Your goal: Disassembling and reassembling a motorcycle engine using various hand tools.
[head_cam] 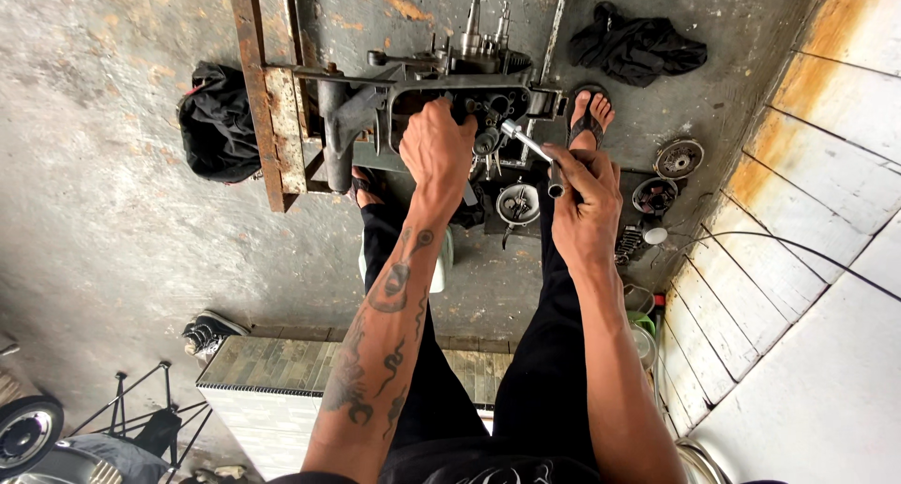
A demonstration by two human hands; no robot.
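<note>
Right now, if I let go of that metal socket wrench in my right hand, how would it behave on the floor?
The socket wrench looks like rigid bare metal, so it probably won't flex. Its round shaft suggests it could roll on the concrete floor, though the bent handle end gripped in your right hand would likely stop it. It looks shiny, possibly oily beside the engine case, so perhaps slippery.

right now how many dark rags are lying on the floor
2: one black rag lies left of the rusty frame, the other black rag top right beyond the engine case. More may be hidden behind the engine or legs.
</note>
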